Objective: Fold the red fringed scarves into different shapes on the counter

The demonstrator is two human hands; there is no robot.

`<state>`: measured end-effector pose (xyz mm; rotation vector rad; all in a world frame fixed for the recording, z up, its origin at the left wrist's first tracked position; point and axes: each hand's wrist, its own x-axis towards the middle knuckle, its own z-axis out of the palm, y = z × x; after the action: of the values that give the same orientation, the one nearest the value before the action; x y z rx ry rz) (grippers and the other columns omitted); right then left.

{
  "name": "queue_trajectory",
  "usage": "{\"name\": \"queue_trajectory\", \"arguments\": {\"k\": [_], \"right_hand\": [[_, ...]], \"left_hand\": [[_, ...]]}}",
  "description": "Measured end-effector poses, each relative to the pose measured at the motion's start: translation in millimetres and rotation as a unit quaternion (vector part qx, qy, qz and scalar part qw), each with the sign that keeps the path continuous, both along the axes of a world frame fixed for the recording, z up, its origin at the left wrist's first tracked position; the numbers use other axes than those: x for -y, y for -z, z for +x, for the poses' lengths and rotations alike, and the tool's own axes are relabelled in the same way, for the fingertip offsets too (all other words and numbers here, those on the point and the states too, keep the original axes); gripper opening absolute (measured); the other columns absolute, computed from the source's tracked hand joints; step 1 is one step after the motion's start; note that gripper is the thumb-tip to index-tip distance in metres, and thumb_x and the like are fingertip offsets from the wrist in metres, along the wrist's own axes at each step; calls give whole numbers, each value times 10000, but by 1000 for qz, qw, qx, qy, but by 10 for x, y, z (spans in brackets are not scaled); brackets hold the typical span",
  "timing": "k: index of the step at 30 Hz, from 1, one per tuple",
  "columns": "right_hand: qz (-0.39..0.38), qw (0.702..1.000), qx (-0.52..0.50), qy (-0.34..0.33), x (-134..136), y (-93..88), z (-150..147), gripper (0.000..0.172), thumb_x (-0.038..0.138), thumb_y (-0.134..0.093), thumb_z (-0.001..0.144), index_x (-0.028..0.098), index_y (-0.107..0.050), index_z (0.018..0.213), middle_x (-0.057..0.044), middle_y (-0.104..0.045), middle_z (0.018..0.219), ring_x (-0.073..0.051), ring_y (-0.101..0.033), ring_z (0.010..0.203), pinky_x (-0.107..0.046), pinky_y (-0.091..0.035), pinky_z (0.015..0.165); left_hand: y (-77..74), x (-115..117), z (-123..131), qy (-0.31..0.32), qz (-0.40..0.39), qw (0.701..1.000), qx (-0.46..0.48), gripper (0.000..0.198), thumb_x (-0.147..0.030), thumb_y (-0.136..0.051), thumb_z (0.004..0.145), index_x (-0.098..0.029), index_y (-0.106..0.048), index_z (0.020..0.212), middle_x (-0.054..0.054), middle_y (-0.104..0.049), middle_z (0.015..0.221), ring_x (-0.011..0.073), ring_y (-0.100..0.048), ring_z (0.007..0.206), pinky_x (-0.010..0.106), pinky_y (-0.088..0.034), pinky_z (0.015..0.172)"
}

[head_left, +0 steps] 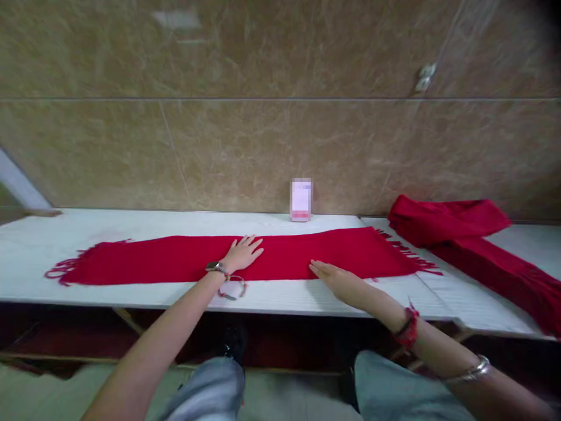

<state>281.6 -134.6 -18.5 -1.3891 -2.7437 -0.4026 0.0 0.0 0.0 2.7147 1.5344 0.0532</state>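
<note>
A red fringed scarf (pixel 149 260) lies stretched lengthwise along the white table, its tassels at the left and right ends. Near its middle, my left hand (pixel 243 253) rests flat on the cloth with fingers spread. My right hand (pixel 337 276) is at the scarf's front edge to the right of centre, fingers straight and together, palm down, touching or just over the fabric. Neither hand grips anything. Farther right, a second red scarf (pixel 447 225) lies loosely folded, one length trailing toward the front right corner.
Behind the scarf, a phone-like white device (pixel 300 200), blurred out, stands upright against the tiled wall (pixel 245 152). The white table (pixel 272 299) runs along this wall, with a dark shelf (pixel 74 339) beneath it. A small fitting (pixel 425 78) is fixed to the wall.
</note>
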Motion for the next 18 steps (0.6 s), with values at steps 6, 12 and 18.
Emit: {"name": "queue_trajectory", "arguments": {"k": [6, 12, 18], "right_hand": [[4, 998, -69, -11, -61, -249, -417, 468, 169, -322, 879, 56, -376, 1330, -173, -371, 1388, -264, -289, 1300, -452, -336, 1023], [-68, 992, -110, 9, -83, -227, -823, 559, 386, -295, 923, 29, -328, 1352, -198, -304, 1411, -290, -264, 1307, -476, -286, 1034], [-85, 992, -92, 32, 150, -138, -488, 580, 388, -362, 904, 8, -338, 1342, -240, -295, 1398, -303, -280, 1297, -469, -326, 1011]], "left_hand": [[-132, -113, 115, 31, -22, 999, 9, 524, -483, -237, 916, -274, -268, 1395, 65, -106, 1496, 283, -66, 1361, 562, -119, 1032], [-67, -131, 135, 86, -12, 996, 15, 475, -403, -248, 930, -267, -304, 1382, 41, -207, 1476, 238, -157, 1351, 475, -148, 1056], [-11, -143, 100, 86, -13, 996, 18, 470, -398, -250, 929, -279, -296, 1382, 33, -208, 1476, 233, -161, 1350, 480, -134, 1055]]}}
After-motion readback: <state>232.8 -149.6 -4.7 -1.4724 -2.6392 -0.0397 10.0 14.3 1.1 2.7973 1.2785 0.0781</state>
